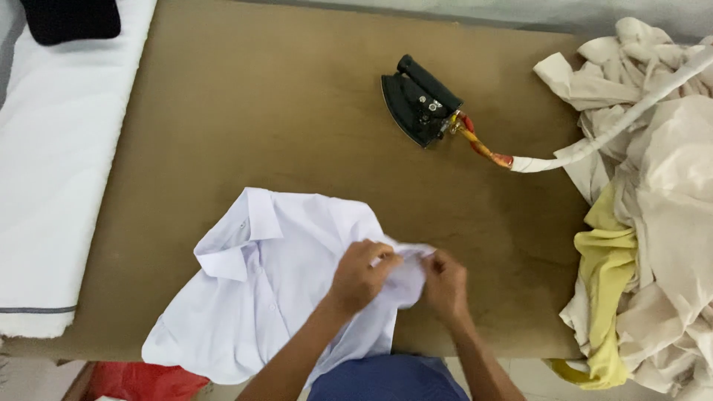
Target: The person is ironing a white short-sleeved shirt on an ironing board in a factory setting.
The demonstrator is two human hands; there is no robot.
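While the white shirt (260,297) lies crumpled near the front edge of the brown padded tabletop (297,111), both hands work at one bunched part of it. The left hand (360,275) has its fingers curled shut, pinching a fold of the white cloth, and the right hand (445,286) pinches the same bunch just beside it, fingertips almost touching the other hand. The collar of the shirt points toward the left side of the tabletop, and its lower part hangs a little over the front edge.

Further back, right of the middle, a black iron (421,100) rests on the tabletop, well apart from the hands, its cloth-wrapped cord (594,141) running off to the right. A heap of cream and yellow cloth (646,223) fills the right edge. White fabric (52,163) covers a surface beyond the left edge, with a black item (70,18) at its far end.
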